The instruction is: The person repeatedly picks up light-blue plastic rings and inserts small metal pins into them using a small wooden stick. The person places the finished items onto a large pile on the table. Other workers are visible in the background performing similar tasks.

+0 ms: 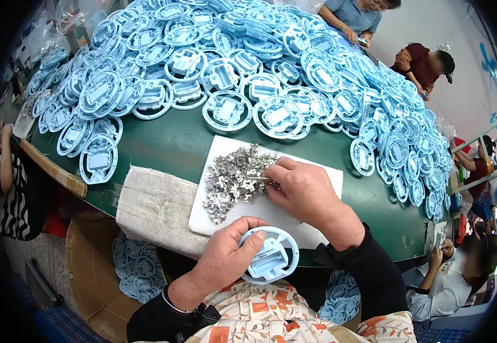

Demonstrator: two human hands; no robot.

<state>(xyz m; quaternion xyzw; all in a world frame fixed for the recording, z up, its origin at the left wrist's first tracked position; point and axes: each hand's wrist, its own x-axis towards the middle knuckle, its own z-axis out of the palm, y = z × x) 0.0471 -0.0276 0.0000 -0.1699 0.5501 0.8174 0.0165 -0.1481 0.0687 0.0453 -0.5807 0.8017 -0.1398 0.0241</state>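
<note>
Left hand point(225, 257) is wrapped around a light blue round plastic ring part point(269, 255) with a blocky centre, held just under the right hand point(303, 191), whose fingertips pinch into the heap of small silvery metal clips point(231, 180).

A small factory assembly workshop is shown. A long green worktable point(163, 143) is heaped with hundreds of identical light-blue round plastic parts point(225, 63), piled across most of its surface. A pile of small stamped metal clips point(231, 180) is laid out on a white sheet point(317, 171) at the near edge. More of the blue parts are collected in a cardboard box point(88, 268) below the table. Several other workers point(423, 66) are seated around the same table, and metal racking point(488, 137) is seen at the right.
</note>
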